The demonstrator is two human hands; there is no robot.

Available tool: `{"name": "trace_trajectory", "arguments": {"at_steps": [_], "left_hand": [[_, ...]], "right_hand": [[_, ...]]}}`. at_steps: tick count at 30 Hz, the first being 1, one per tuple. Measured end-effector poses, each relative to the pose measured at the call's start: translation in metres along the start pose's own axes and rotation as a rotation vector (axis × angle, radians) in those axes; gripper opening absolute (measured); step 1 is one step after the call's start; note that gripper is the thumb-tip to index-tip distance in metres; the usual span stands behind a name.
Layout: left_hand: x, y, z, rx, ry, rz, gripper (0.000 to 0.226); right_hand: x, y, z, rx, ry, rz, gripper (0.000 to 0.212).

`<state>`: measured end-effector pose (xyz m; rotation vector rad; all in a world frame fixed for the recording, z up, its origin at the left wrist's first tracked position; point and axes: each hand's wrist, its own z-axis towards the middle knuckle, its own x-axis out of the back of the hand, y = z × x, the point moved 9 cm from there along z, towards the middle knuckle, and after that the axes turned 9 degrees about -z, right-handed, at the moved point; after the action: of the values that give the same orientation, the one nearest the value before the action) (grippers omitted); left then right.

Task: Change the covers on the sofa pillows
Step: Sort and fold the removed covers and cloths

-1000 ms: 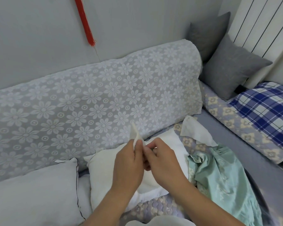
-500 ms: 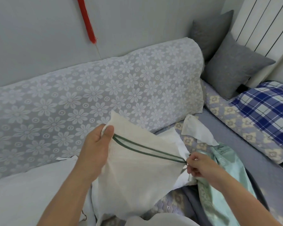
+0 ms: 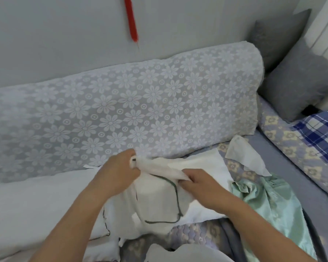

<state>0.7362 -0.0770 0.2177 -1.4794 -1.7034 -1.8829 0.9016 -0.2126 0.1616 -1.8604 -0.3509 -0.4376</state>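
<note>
White cloth is bunched up between my two hands: it is the pillow cover [image 3: 155, 203] with a dark green edge. My left hand [image 3: 117, 171] grips one end with curled fingers. My right hand [image 3: 199, 182] pinches the other end, close beside it. A bare white pillow [image 3: 206, 163] lies just past my fingers. A shiny green cloth [image 3: 273, 203] lies right of my right hand.

A plain grey wall [image 3: 64, 35] rose behind the sofa, with a red tassel [image 3: 131, 19] hanging on it. The sofa backrest [image 3: 121, 114] wore a white floral lace throw. At right stood a white ribbed panel [image 3: 322, 25], evenly, softly lit.
</note>
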Motion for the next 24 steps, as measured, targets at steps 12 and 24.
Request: {"name": "trace_trajectory", "arguments": {"at_steps": [12, 24], "left_hand": [[-0.092, -0.174, -0.045, 0.773, 0.051, -0.819, 0.033], [0.022, -0.024, 0.038, 0.244, 0.117, -0.561, 0.019]], "right_hand": [[0.002, -0.011, 0.028, -0.271, -0.152, 0.482, 0.025], [0.037, 0.05, 0.053, -0.256, 0.076, 0.462, 0.025]]}}
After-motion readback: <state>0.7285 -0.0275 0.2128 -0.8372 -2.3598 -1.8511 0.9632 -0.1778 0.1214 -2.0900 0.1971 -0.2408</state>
